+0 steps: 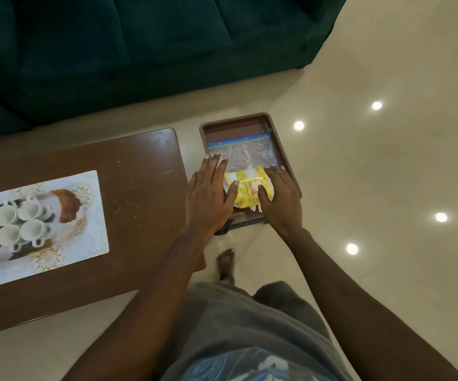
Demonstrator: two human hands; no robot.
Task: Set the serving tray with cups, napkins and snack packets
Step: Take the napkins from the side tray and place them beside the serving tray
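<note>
Brown tray [234, 130]: clear zip bag [250, 152], yellow pkts [245, 188] atop, prob snacks

We can read no text anywhere; the yellow packet [245, 189] at centre right seems to carry print, but it is too blurred for us.

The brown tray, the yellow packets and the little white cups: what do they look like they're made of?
The tray looks like moulded plastic with a semi-matte brown finish: rounded corners and a one-piece raised rim. The yellow packets seem to be thin glossy plastic film, crinkled and catching the light. The cups look like glazed white ceramic, smooth with a soft shine, though plastic cannot be ruled out.
</note>
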